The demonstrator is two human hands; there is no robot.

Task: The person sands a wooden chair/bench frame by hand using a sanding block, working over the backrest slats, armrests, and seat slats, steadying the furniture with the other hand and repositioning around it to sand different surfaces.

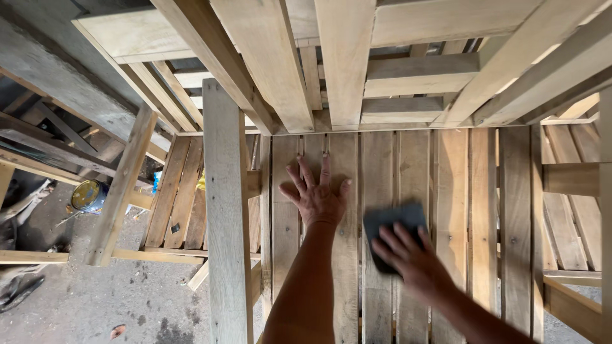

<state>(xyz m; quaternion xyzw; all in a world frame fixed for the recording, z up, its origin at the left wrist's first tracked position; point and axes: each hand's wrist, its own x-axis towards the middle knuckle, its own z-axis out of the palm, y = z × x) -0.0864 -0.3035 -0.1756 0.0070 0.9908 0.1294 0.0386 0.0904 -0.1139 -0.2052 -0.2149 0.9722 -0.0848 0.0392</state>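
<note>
Only one view is given, taken from a camera worn on the head and aimed steeply downward. The slatted wooden seat is looked at from close above and fills the middle and right of the frame, its boards running away from the viewer. The two forearms are seen entering from the bottom edge. The upper part of the frame is taken up by the slanted back slats, seen from very near. At the left, the concrete floor is seen farther below.
</note>
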